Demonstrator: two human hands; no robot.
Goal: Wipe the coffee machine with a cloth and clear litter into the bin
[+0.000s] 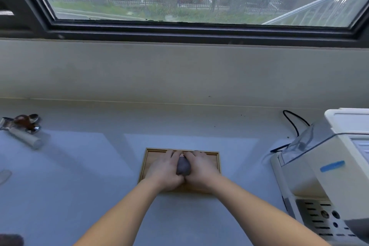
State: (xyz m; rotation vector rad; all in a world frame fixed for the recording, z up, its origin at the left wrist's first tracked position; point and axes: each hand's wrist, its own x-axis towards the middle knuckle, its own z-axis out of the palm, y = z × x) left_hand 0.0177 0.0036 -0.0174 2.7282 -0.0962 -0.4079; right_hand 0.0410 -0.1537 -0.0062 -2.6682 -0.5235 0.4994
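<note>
Far left on the desk [79,175]: metal coffee tools [22,132] with a pale handle, untouched, well apart from the hands.

Centre: left hand [162,168] and right hand [199,168] are side by side over a wooden tray [217,161]. Each grip is clenched round one balled-up dark grey cloth [183,167], which is bunched between them just above the tray floor.

Right: black cable [293,124], a few dark specks [242,115] on the desk near it, then the cream coffee machine [323,175] with a strip of blue tape [332,166]. The cloth is not touching the machine. No bin in view.

Step looks like gathering or wringing the cloth, with wiping not yet begun. The next move calls for one hand carrying the cloth right to the machine casing. The specks need a bin, location unknown.
</note>
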